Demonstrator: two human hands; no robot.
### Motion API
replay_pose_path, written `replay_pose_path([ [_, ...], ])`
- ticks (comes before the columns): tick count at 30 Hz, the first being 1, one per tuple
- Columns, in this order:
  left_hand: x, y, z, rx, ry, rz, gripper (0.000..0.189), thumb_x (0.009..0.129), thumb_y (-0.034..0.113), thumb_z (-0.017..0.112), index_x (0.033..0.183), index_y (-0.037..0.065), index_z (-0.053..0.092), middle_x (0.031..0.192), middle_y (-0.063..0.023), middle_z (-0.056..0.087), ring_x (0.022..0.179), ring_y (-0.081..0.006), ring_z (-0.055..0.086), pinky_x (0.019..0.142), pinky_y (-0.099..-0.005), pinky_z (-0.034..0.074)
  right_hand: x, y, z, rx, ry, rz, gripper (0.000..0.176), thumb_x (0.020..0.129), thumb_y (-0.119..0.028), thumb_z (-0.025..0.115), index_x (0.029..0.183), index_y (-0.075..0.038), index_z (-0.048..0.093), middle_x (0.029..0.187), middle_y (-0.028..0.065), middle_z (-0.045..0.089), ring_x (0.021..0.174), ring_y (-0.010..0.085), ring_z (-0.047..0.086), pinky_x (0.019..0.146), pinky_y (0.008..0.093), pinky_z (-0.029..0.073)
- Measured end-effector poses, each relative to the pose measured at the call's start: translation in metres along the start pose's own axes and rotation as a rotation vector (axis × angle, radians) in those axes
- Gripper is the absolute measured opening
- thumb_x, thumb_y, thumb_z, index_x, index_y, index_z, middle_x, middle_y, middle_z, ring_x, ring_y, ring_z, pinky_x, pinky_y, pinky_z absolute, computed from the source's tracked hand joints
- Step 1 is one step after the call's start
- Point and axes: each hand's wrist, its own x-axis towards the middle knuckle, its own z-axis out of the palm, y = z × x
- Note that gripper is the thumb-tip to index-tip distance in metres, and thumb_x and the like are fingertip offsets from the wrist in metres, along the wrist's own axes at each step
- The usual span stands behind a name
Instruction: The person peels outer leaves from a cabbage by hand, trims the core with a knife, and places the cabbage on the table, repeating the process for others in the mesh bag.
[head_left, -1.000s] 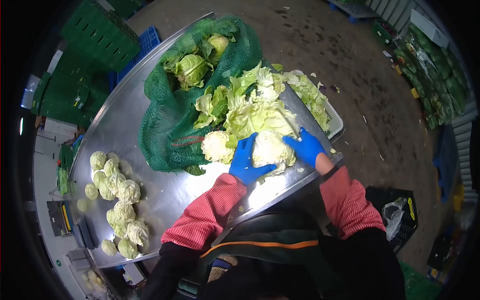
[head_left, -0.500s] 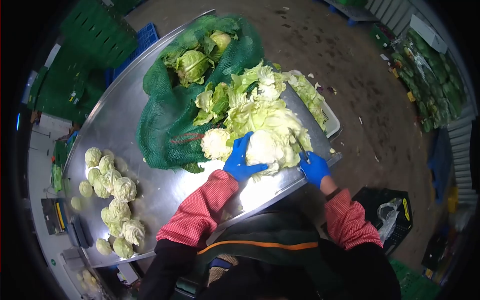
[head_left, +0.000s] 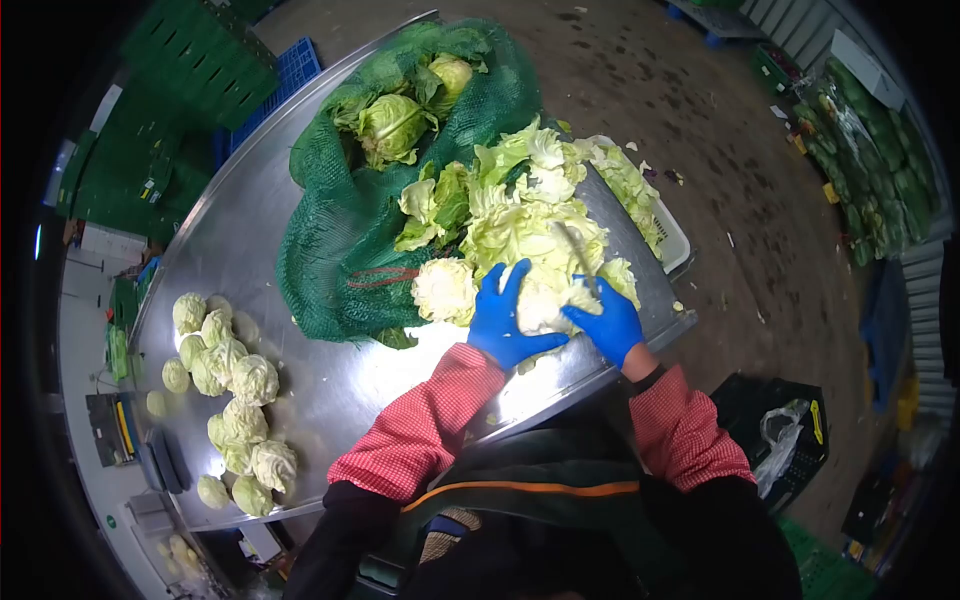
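My left hand (head_left: pixel 503 328), in a blue glove, lies against the left side of a pale cabbage head (head_left: pixel 538 302), thumb and fingers spread round it. At the cabbage's right side, my gloved right hand (head_left: pixel 612 328) grips a knife (head_left: pixel 578 252) whose blade is smeared by motion and points up and away. The handle is mostly hidden in the fist. Loose cabbage leaves (head_left: pixel 535 232) lie in a heap just beyond both hands. A second pale, trimmed cabbage (head_left: pixel 445 291) sits left of my left hand, apart from it.
A green mesh bag (head_left: pixel 325 265) holding leafy cabbages (head_left: pixel 390 130) lies on the metal table (head_left: pixel 330 390). Several trimmed cabbages (head_left: pixel 240 420) are grouped at the left. Beyond the right edge, a white crate (head_left: pixel 678 240) holds leaves. A black crate (head_left: pixel 735 400) stands on the floor.
My right hand has moved left and slightly up onto the cabbage, and the knife has swung with it. The left hand has shifted slightly right, its fingers more widely spread.
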Motion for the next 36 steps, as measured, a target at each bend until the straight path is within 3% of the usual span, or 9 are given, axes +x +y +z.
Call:
replay_pose_path([
  [11, 0.026, -0.013, 0.002, -0.133, 0.060, -0.207, 0.093, 0.063, 0.044, 0.085, 0.137, 0.007, 0.043, 0.122, -0.0204, 0.046, 0.116, -0.0353, 0.048, 0.102, -0.0407, 0.040, 0.041, -0.043, 0.001, -0.544, 0.021, 0.035, 0.042, 0.084, -0.034, 0.063, 0.116, -0.010, 0.050, 0.105, 0.0188, 0.065, 0.093, 0.0379, 0.063, 0.078, 0.0451, 0.050],
  [17, -0.001, -0.021, -0.003, -0.174, 0.121, 0.077, 0.091, 0.056, 0.031, 0.088, 0.133, 0.009, 0.046, 0.119, -0.0172, 0.048, 0.114, -0.0340, 0.049, 0.101, -0.0418, 0.041, 0.064, 0.008, -0.003, -0.599, 0.064, 0.111, 0.035, 0.086, -0.030, 0.062, 0.113, -0.011, 0.050, 0.109, 0.0168, 0.064, 0.094, 0.0378, 0.063, 0.078, 0.0458, 0.050],
  [21, -0.021, -0.054, 0.011, -0.815, 0.322, -0.250, 0.069, 0.077, 0.019, 0.075, 0.135, 0.006, 0.041, 0.127, -0.0135, 0.052, 0.121, -0.0301, 0.049, 0.104, -0.0410, 0.040, 0.064, 0.017, -0.001, -0.619, 0.134, 0.047, 0.039, 0.086, -0.034, 0.063, 0.114, -0.012, 0.049, 0.112, 0.0162, 0.064, 0.095, 0.0367, 0.064, 0.078, 0.0464, 0.050],
  [25, -0.037, -0.038, -0.036, -1.809, 0.261, -0.705, 0.067, 0.094, 0.057, 0.041, 0.143, 0.011, 0.037, 0.143, -0.0138, 0.044, 0.131, -0.0324, 0.043, 0.110, -0.0506, 0.034, 0.063, 0.003, -0.014, -0.737, 0.024, 0.099, 0.047, 0.084, -0.039, 0.064, 0.118, -0.010, 0.050, 0.112, 0.0174, 0.063, 0.096, 0.0365, 0.064, 0.080, 0.0451, 0.051],
  [27, -0.048, -0.038, -0.066, -1.923, 0.019, -0.485, 0.065, 0.096, 0.057, 0.033, 0.145, 0.013, 0.035, 0.145, -0.0129, 0.041, 0.131, -0.0325, 0.043, 0.111, -0.0509, 0.032, 0.060, -0.020, -0.022, -0.835, -0.031, 0.088, 0.055, 0.083, -0.043, 0.065, 0.123, -0.010, 0.049, 0.114, 0.0180, 0.063, 0.097, 0.0365, 0.063, 0.081, 0.0440, 0.051],
  [28, -0.049, -0.046, -0.068, -1.571, 0.019, -0.317, 0.062, 0.097, 0.053, 0.034, 0.145, 0.013, 0.034, 0.145, -0.0125, 0.041, 0.130, -0.0315, 0.043, 0.111, -0.0488, 0.033, 0.049, -0.050, -0.022, -0.767, 0.024, 0.023, 0.070, 0.079, -0.050, 0.069, 0.130, -0.008, 0.046, 0.117, 0.0192, 0.061, 0.100, 0.0364, 0.063, 0.083, 0.0445, 0.051],
  [30, -0.053, -0.035, -0.076, -1.814, 0.124, -0.351, 0.054, 0.099, 0.040, 0.040, 0.145, 0.013, 0.032, 0.143, -0.0117, 0.042, 0.130, -0.0265, 0.043, 0.110, -0.0416, 0.035, 0.028, -0.098, -0.017, -0.582, 0.056, -0.216, 0.081, 0.075, -0.054, 0.072, 0.137, -0.009, 0.043, 0.110, 0.0194, 0.064, 0.096, 0.0336, 0.065, 0.082, 0.0413, 0.052],
  [33, -0.057, -0.026, -0.080, -1.531, 0.091, -0.273, 0.061, 0.097, 0.048, 0.040, 0.146, 0.013, 0.030, 0.145, -0.0121, 0.040, 0.132, -0.0275, 0.040, 0.111, -0.0431, 0.033, 0.006, -0.146, -0.004, -0.117, -0.382, -0.204, 0.087, 0.075, -0.059, 0.071, 0.141, -0.012, 0.040, 0.108, 0.0205, 0.064, 0.096, 0.0311, 0.065, 0.084, 0.0397, 0.051],
  [36, -0.061, -0.001, -0.105, -1.736, -0.021, -0.353, 0.070, 0.096, 0.056, 0.037, 0.147, 0.010, 0.027, 0.147, -0.0155, 0.037, 0.133, -0.0292, 0.040, 0.111, -0.0461, 0.034, -0.007, -0.147, 0.021, -0.264, -0.296, -0.497, 0.081, 0.082, -0.059, 0.064, 0.141, -0.011, 0.040, 0.106, 0.0143, 0.063, 0.087, 0.0220, 0.062, 0.083, 0.0337, 0.050],
])
